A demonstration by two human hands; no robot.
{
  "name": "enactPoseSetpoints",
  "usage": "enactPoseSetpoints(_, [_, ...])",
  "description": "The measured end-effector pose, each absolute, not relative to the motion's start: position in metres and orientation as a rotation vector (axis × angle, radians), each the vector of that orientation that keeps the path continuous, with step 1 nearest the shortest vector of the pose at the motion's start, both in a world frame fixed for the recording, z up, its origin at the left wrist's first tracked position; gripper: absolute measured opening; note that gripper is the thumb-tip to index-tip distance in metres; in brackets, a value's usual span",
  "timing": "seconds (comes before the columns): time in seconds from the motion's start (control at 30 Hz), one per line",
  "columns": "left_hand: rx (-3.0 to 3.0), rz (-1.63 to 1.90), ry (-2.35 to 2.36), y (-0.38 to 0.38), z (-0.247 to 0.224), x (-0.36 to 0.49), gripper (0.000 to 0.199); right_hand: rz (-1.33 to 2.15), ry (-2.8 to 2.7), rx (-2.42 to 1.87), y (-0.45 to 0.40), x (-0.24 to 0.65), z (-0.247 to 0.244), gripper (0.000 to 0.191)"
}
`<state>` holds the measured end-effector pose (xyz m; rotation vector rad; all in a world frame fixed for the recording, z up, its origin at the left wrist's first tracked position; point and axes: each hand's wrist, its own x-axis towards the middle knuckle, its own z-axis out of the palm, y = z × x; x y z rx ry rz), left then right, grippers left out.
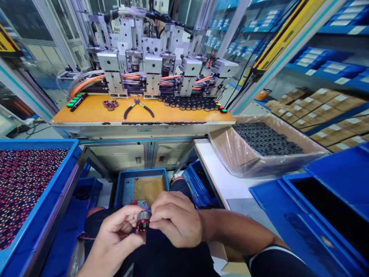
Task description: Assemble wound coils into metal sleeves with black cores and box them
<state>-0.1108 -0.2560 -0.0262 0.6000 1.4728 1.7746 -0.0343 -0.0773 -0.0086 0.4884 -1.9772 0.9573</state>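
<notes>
Over my lap, my left hand [119,232] grips a small motor part [143,220] between thumb and fingers. The part has a grey metal ring and red windings showing below it. From the other side, my right hand [175,219] is closed, with thumb and forefinger pinched against the part's right edge. Whether anything else small sits in that pinch is hidden. Beyond my hands, a blue bin [121,188] holds brown paper, and a bit of red shows just past my left fingertips.
Ahead is an orange bench [173,113] bearing cutting pliers [137,105], red-wound coils [110,104], rows of dark motor parts [190,103] and a press machine [151,65]. A blue crate [73,144] of red-wound parts stands left; a lined carton [259,163] of black parts stands right.
</notes>
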Motion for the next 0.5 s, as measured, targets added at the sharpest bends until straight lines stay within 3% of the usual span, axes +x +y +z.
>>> enactPoseSetpoints(0.23, [0.502,1.959,1.489,-0.25,-0.02,-0.1,0.016,0.902,-2.007,0.39,-0.081,-0.033,-0.009,0.017])
enactPoseSetpoints(0.37, [0.743,2.032,1.242,-0.251,-0.026,-0.11,0.027,0.916,-2.049,0.301,-0.085,-0.03,-0.008,0.013])
enactPoseSetpoints(0.5, [0.823,2.128,1.014,-0.25,-0.029,-0.112,0.021,0.971,-2.103,0.255,-0.083,-0.026,-0.005,0.011])
